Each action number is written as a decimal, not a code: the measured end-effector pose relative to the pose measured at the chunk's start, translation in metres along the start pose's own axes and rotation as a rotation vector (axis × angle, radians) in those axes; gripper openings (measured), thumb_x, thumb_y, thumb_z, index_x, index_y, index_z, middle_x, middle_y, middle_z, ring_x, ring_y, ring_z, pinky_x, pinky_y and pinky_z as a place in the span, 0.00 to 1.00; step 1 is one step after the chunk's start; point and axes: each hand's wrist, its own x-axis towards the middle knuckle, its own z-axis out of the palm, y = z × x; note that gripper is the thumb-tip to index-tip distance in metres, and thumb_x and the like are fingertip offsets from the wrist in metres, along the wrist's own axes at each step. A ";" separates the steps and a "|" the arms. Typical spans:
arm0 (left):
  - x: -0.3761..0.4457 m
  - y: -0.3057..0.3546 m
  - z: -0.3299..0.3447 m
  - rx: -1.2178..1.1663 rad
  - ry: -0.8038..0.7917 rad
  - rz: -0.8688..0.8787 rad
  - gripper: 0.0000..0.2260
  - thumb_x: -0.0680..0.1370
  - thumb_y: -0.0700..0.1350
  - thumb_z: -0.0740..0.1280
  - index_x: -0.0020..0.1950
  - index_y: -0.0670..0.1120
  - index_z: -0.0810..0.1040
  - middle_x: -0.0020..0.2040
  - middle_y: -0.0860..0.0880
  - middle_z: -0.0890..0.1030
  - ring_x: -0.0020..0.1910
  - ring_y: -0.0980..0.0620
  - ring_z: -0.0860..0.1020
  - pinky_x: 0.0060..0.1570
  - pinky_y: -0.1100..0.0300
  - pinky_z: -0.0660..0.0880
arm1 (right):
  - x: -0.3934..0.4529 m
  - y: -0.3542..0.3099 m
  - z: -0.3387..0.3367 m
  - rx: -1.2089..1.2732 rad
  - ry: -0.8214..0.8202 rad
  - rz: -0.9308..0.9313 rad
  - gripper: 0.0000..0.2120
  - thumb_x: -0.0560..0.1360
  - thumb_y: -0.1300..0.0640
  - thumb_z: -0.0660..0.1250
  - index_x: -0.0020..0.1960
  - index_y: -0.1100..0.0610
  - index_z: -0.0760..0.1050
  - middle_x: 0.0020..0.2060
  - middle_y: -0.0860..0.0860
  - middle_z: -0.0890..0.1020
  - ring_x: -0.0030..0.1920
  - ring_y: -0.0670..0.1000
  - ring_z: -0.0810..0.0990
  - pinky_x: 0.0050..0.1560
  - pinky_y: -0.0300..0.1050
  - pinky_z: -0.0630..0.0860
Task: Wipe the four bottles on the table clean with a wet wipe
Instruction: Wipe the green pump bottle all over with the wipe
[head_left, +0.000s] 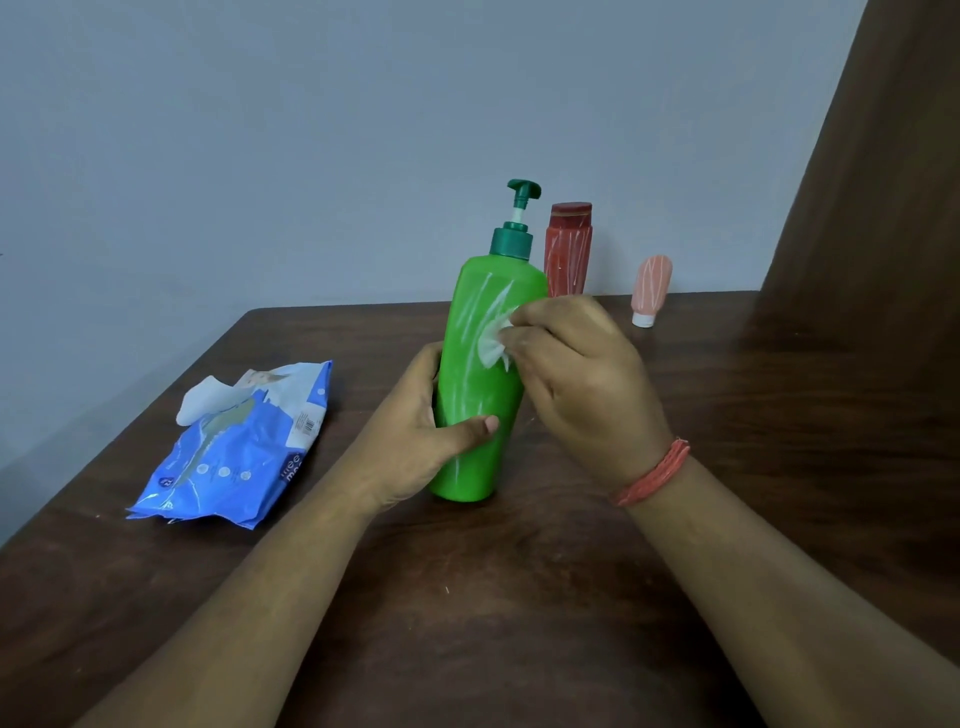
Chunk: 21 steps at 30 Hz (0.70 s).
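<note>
While the left hand (423, 415) gripped the green pump bottle (480, 374) upright on the counter (519, 597), the right hand (576, 374) pinched a wet wipe (493, 345) against its chalky streaks. Next, probably, wiping downward; two streaked bottles waited behind.

You have a dark brown wooden table (519, 597) in front of you, set against a plain pale grey-blue wall (311, 130). On your right, a brown wooden panel (883, 208) rises beside the table's far corner.
</note>
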 end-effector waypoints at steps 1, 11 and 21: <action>0.000 0.000 0.000 -0.002 -0.003 -0.002 0.28 0.70 0.39 0.76 0.66 0.52 0.70 0.57 0.52 0.82 0.58 0.54 0.81 0.54 0.58 0.79 | 0.001 0.002 -0.001 -0.005 0.006 0.006 0.05 0.78 0.68 0.68 0.48 0.65 0.83 0.49 0.58 0.83 0.51 0.58 0.80 0.55 0.50 0.76; -0.001 0.004 0.002 0.041 -0.033 -0.006 0.28 0.71 0.38 0.76 0.67 0.52 0.70 0.58 0.53 0.82 0.58 0.54 0.81 0.55 0.56 0.79 | 0.005 0.009 -0.009 -0.006 0.101 0.101 0.04 0.77 0.69 0.69 0.48 0.65 0.83 0.48 0.57 0.83 0.51 0.58 0.80 0.57 0.46 0.75; -0.002 0.008 0.004 0.141 -0.033 0.026 0.26 0.74 0.36 0.75 0.65 0.55 0.69 0.57 0.53 0.81 0.57 0.56 0.81 0.56 0.56 0.79 | 0.005 0.004 -0.008 -0.002 0.099 0.109 0.04 0.76 0.69 0.70 0.49 0.65 0.83 0.48 0.57 0.83 0.50 0.57 0.80 0.57 0.44 0.74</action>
